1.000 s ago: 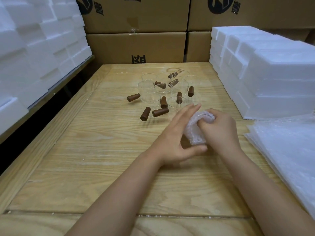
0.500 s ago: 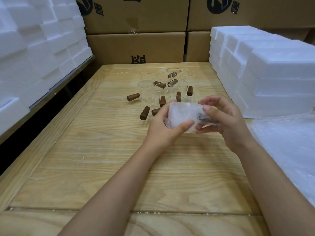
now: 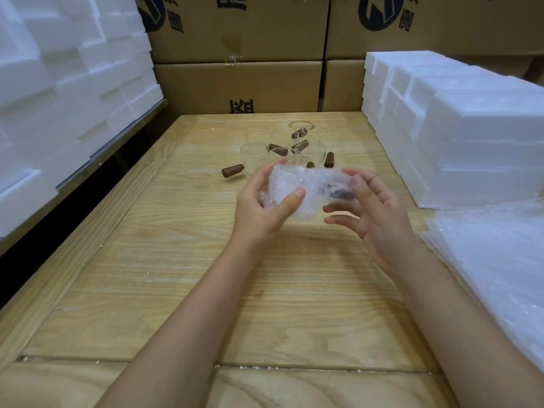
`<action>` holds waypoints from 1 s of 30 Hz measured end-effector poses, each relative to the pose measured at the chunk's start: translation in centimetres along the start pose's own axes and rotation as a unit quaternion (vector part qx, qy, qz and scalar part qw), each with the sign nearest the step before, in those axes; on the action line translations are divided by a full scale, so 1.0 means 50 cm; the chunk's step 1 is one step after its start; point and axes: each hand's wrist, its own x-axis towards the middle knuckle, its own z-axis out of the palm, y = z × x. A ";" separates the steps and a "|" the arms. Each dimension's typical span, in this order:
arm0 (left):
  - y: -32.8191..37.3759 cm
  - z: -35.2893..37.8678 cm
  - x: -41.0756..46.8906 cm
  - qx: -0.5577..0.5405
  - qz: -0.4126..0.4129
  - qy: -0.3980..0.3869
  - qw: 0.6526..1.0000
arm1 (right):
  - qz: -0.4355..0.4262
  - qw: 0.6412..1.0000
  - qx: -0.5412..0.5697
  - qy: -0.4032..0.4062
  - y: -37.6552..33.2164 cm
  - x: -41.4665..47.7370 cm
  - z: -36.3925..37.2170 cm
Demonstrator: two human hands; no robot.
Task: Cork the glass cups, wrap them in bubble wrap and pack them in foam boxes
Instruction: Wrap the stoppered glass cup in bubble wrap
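Now higher, wrapped cup [image 3: 306, 189] between left hand [image 3: 262, 207] and right hand [image 3: 379, 213]

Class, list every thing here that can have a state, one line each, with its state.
wrapped cup, in bubble wrap, cork showing through, held off the table.
left hand, grips its left end.
right hand, holds its right end.
glass cups, upright, uncorked, unwrapped.
loose corks, lying among the cups.
foam boxes, stacked on the right.
bubble wrap sheets, piled flat.
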 end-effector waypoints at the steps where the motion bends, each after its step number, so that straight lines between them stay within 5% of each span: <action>1: 0.003 -0.011 0.005 -0.010 0.003 0.033 0.999 | 0.005 1.000 -0.005 -0.001 0.002 -0.001 0.003; 10: -0.022 -0.189 0.039 0.116 -0.020 0.204 0.972 | 0.024 0.998 -0.021 0.047 0.012 0.001 0.002; 25: -0.070 -0.225 0.033 0.227 -0.120 0.159 0.953 | 0.013 0.999 -0.046 0.015 0.013 -0.003 -0.004; 30: -0.067 -0.222 0.035 0.240 -0.137 0.150 0.949 | -0.028 0.990 -0.133 -0.018 0.009 -0.015 0.002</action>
